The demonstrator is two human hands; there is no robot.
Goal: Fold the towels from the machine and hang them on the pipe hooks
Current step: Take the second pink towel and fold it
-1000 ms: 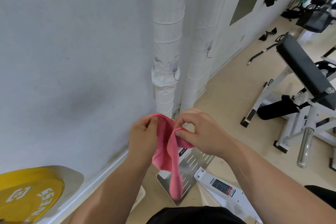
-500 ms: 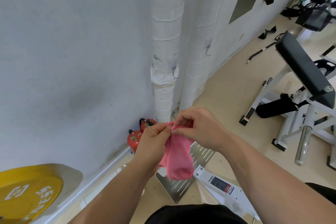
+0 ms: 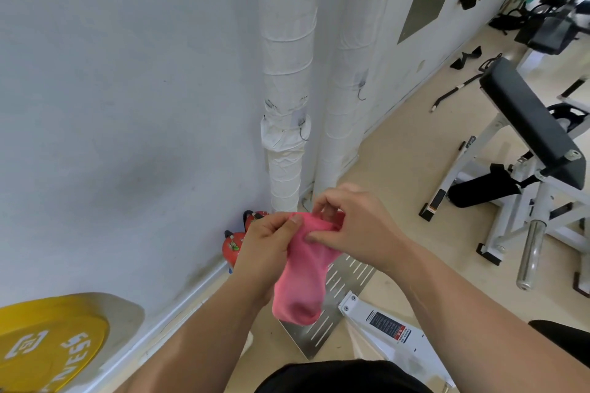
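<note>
Towel (image 3: 303,281), seemingly doubled, hangs pinched by left fingers (image 3: 294,222) and right fingers (image 3: 320,237).

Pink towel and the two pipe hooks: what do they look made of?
Pink towel: soft matte cloth, probably microfibre or terry; it droops and creases limply. Hook on the left pipe and hook on the right pipe: thin dark bent wire, likely metal; too small to be sure.

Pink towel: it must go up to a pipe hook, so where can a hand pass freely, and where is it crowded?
Free: the air above the left hand and right hand up to the near hook and far hook; bare floor between the pipes and the bench. Crowded: below the towel, with red extinguishers and the slotted plate.
</note>
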